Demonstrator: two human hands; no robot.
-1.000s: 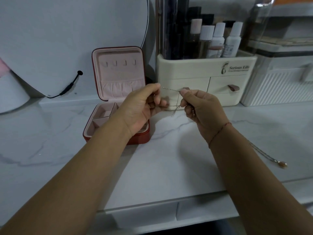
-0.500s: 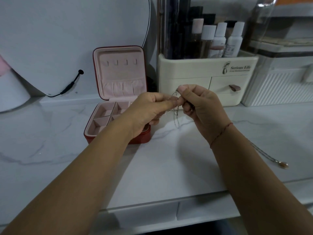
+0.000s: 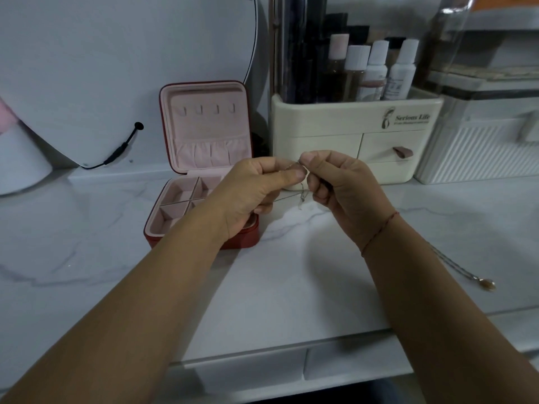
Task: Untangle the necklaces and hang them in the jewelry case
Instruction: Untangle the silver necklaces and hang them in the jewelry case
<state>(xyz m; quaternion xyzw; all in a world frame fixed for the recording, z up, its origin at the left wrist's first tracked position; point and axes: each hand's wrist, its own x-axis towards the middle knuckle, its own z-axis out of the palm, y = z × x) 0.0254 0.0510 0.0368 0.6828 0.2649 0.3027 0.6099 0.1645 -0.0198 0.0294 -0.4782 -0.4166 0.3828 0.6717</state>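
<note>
Chain: we're holding the thin chain (image 3: 302,196) up over the counter (image 3: 277,287), just right of the jewelry case (image 3: 248,236), with loose strands dangling between our hands
Risk: we're judging that tugging the two pinches apart too hard could be tightening the knot or snapping a link, and a slack pinch could be dropping it
Left hand (image 3: 256,191): thumb and forefinger are pinching the chain, with the other fingers curled
Right hand (image 3: 341,185): fingertips are pinching it just beside the left hand's
Case: it's standing open, with its lid hooks (image 3: 207,109) bare
Second necklace (image 3: 463,269): it's lying on the counter, well off to our right
</note>
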